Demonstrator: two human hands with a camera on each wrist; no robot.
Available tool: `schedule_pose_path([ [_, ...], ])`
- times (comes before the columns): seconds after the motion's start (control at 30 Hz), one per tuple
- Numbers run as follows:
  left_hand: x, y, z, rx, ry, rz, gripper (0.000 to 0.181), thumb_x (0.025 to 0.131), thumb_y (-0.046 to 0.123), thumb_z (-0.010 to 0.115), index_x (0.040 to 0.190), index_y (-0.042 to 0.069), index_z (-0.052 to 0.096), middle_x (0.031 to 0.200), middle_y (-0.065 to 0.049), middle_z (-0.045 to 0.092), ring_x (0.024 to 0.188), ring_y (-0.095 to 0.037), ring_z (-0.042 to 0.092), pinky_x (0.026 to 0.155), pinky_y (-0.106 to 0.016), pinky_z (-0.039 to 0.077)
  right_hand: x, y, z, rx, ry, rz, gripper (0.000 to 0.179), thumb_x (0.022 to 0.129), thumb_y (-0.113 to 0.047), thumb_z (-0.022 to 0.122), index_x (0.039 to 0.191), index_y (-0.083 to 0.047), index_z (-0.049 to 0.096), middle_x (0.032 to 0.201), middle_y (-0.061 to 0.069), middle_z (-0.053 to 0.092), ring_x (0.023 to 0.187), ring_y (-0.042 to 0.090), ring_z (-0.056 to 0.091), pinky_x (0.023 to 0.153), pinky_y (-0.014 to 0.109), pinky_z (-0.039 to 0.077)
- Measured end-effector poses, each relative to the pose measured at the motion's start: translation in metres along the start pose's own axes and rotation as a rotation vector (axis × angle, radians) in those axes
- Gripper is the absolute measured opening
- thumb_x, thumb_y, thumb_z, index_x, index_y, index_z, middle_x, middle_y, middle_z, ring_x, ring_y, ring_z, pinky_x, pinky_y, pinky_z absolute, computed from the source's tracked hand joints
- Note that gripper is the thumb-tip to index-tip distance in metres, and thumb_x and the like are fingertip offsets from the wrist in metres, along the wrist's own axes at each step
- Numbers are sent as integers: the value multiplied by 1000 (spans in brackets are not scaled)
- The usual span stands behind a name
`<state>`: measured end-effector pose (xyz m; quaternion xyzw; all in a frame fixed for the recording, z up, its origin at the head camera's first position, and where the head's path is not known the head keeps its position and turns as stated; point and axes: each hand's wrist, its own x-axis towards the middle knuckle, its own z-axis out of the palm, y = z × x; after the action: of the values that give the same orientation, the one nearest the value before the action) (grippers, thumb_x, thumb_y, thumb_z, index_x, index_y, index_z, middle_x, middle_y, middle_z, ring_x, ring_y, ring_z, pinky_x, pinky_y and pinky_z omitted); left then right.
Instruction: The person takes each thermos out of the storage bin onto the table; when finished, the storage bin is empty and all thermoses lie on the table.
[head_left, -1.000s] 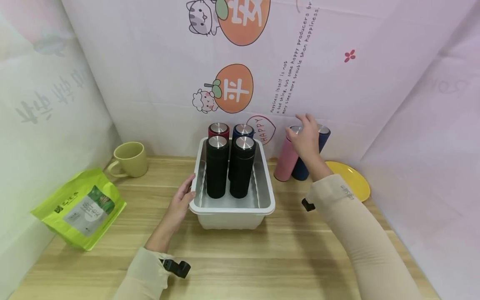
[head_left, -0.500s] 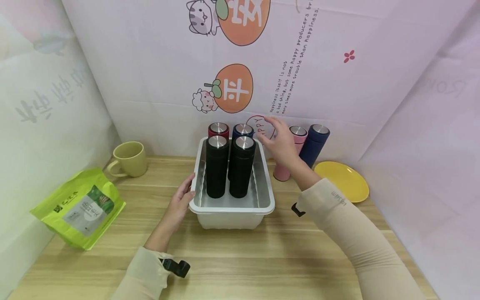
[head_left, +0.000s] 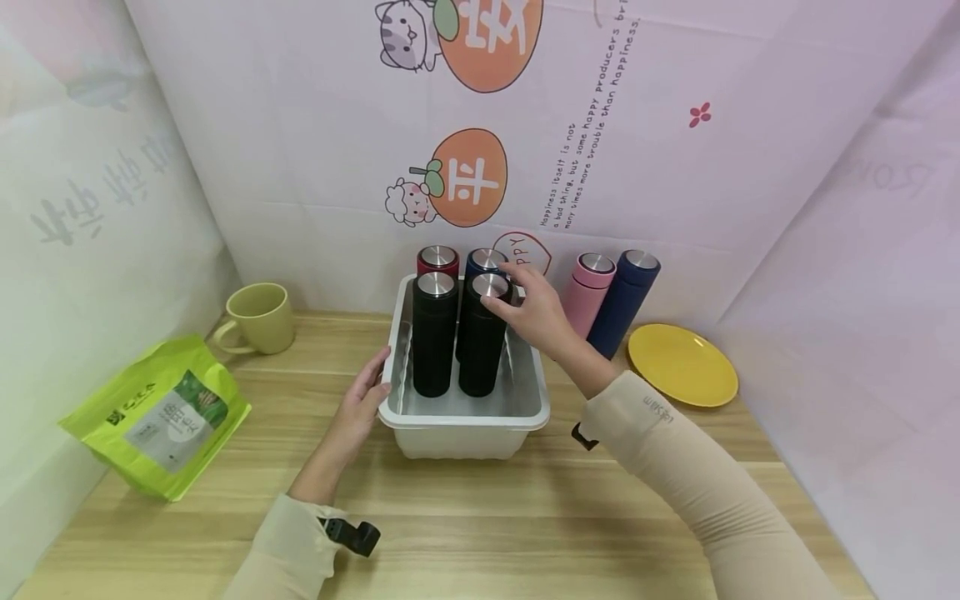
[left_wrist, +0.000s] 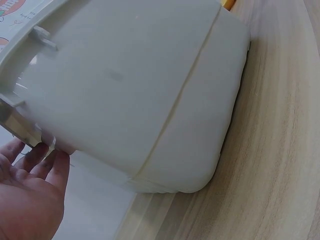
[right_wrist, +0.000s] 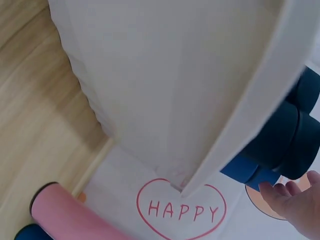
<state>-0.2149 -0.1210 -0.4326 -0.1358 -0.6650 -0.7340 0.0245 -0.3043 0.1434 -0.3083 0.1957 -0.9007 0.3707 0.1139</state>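
Several thermos bottles stand upright in a white plastic bin: two black thermoses in front, a red thermos and a blue thermos behind. My left hand grips the bin's left rim; in the left wrist view its fingers curl against the rim's edge. My right hand is at the top of the front right black thermos, thumb over its steel lid and fingers spread beside the lids. In the right wrist view the hand sits beside the black and blue tops; contact is unclear.
Right of the bin, a pink thermos and a dark blue thermos stand by the wall, with a yellow plate near them. A green mug and a bright green pouch are at the left on the wooden table.
My right hand has moved left from beside the pink and dark blue thermoses to the front right black thermos in the bin. The left hand has stayed on the bin rim.
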Motion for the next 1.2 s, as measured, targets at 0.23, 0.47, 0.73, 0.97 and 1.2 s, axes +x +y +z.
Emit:
schedule_pose_path([
  [0.23,0,2,1,9,4,-1,54,100,0,35,152,-5,21,159,-23,11,143,-36,14,114,-45,17,-2,-2,9,-16,16,-3,61,87,-29,75,139,-7,52,140,17,47,125,31,44,104,49,39],
  [0.47,1,0,0,-16,-1,20,54,100,1,36,151,-6,20,158,-24,11,142,-37,15,113,-37,23,0,1,15,5,36,17,59,88,-28,74,139,-9,53,137,15,49,120,29,47,100,45,42],
  [0.73,1,-3,-1,-17,-7,17,54,100,0,35,151,-7,19,158,-24,10,143,-36,14,114,-45,18,-2,5,20,31,56,54,59,87,-28,75,140,-10,53,140,14,50,124,27,46,102,43,39],
  [0.97,0,-1,-1,-12,-11,23,54,100,0,35,151,-8,19,158,-25,10,143,-36,13,114,-43,18,-3,8,23,58,63,72,61,86,-29,76,140,-12,53,140,13,50,123,27,47,100,44,42],
  [1.2,1,-2,0,-15,0,24,54,100,-1,35,151,-8,20,158,-24,11,143,-36,14,114,-43,18,-2,7,21,73,71,54,60,85,-25,77,139,-10,54,139,12,51,124,26,47,102,43,40],
])
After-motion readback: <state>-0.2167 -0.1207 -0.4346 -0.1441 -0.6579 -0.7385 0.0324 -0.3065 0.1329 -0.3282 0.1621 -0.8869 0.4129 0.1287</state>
